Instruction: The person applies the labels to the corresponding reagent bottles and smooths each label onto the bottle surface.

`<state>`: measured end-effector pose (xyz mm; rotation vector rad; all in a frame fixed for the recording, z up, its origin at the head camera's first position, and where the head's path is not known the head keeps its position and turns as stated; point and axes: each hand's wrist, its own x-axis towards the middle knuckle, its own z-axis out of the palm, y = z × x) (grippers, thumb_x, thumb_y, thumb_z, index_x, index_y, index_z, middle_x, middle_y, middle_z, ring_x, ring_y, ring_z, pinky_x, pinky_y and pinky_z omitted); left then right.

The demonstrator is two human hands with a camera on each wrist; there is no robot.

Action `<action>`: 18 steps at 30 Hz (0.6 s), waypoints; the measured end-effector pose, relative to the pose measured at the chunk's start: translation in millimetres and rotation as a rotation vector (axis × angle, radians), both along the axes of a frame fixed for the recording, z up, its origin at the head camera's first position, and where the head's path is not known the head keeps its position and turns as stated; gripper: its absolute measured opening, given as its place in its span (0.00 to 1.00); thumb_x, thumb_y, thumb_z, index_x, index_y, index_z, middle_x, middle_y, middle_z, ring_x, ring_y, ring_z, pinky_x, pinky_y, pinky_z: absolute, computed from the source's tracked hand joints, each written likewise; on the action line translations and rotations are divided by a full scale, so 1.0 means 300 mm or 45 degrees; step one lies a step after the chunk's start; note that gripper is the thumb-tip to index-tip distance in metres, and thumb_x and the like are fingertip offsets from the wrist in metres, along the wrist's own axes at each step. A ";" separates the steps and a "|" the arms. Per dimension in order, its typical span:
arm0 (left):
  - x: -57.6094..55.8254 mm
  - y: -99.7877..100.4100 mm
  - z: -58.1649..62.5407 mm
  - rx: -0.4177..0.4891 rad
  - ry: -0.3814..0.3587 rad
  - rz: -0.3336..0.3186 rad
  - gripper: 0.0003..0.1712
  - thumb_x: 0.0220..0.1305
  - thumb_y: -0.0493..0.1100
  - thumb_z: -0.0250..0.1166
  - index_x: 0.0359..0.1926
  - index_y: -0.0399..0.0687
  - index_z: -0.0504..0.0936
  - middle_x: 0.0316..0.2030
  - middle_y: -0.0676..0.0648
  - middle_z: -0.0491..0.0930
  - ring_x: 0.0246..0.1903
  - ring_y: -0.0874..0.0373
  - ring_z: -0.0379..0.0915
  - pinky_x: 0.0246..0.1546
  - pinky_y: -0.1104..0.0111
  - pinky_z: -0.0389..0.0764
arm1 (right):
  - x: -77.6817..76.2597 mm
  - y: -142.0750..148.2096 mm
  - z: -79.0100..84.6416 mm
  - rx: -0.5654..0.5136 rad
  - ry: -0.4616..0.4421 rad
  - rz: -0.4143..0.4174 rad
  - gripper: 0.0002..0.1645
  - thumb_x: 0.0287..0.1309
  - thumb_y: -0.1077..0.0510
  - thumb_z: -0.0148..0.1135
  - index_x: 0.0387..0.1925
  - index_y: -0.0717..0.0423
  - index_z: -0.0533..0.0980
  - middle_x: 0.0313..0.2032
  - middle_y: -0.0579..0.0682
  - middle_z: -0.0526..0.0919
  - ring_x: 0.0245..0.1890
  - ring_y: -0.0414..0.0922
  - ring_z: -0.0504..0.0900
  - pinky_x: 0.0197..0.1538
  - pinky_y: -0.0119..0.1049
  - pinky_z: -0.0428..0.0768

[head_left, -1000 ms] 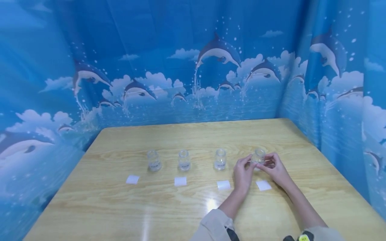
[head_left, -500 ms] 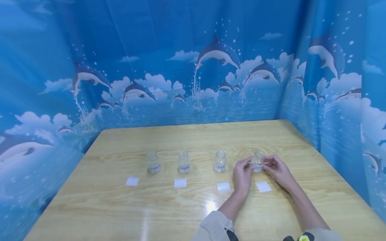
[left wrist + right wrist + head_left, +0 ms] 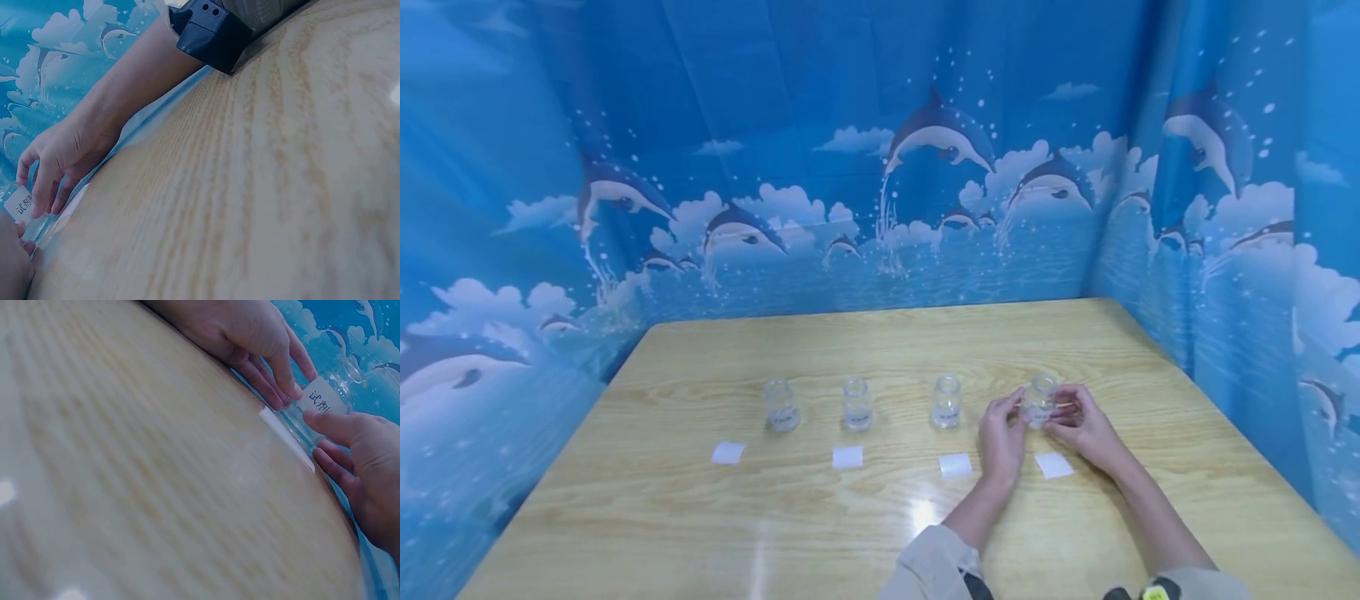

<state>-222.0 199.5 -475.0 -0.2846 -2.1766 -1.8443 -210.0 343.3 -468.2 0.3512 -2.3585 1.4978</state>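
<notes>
A small clear glass bottle [image 3: 1040, 402] stands upright at the right end of a row, between both hands. Its white label [image 3: 321, 400] with dark printed characters faces the person. My left hand [image 3: 1002, 437] grips the bottle's left side, fingertips against the glass. From the other side my right hand [image 3: 1090, 429] holds it, the thumb across the front at the label's edge in the right wrist view. In the left wrist view the right hand [image 3: 62, 156] reaches over the label, while the left hand [image 3: 11, 262] shows only partly at the frame's edge.
Three similar glass bottles, left [image 3: 782, 407], middle [image 3: 857, 405] and right [image 3: 947, 403], stand to the left. White paper squares lie in front of the bottles, one [image 3: 1054, 465] nearest the hands. A dolphin-printed curtain [image 3: 880, 167] surrounds the wooden table [image 3: 820, 533].
My right thumb drew back from the bottle's front to its right side, then came forward onto the front again, lower down. The left hand and the other bottles stay in place.
</notes>
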 end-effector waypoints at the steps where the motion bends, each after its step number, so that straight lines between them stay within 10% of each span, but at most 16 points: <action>1: 0.001 -0.001 0.001 -0.004 -0.004 0.001 0.25 0.48 0.31 0.68 0.50 0.50 0.80 0.40 0.54 0.78 0.39 0.61 0.76 0.39 0.75 0.76 | 0.001 -0.006 0.001 0.025 -0.014 -0.029 0.32 0.43 0.76 0.65 0.49 0.75 0.59 0.42 0.68 0.70 0.34 0.37 0.75 0.40 0.24 0.76; 8: 0.002 -0.002 -0.003 -0.014 -0.012 -0.020 0.23 0.51 0.34 0.67 0.50 0.51 0.80 0.41 0.54 0.78 0.40 0.60 0.75 0.40 0.74 0.76 | 0.001 -0.017 -0.006 0.161 -0.021 -0.140 0.33 0.45 0.69 0.68 0.50 0.71 0.60 0.43 0.65 0.72 0.35 0.42 0.74 0.38 0.24 0.76; 18: 0.006 -0.005 0.003 0.043 -0.040 -0.043 0.21 0.52 0.42 0.68 0.50 0.50 0.80 0.41 0.54 0.77 0.39 0.60 0.74 0.37 0.76 0.75 | 0.003 0.009 -0.002 0.026 0.076 0.044 0.21 0.53 0.76 0.55 0.48 0.76 0.61 0.43 0.70 0.71 0.39 0.33 0.72 0.41 0.21 0.74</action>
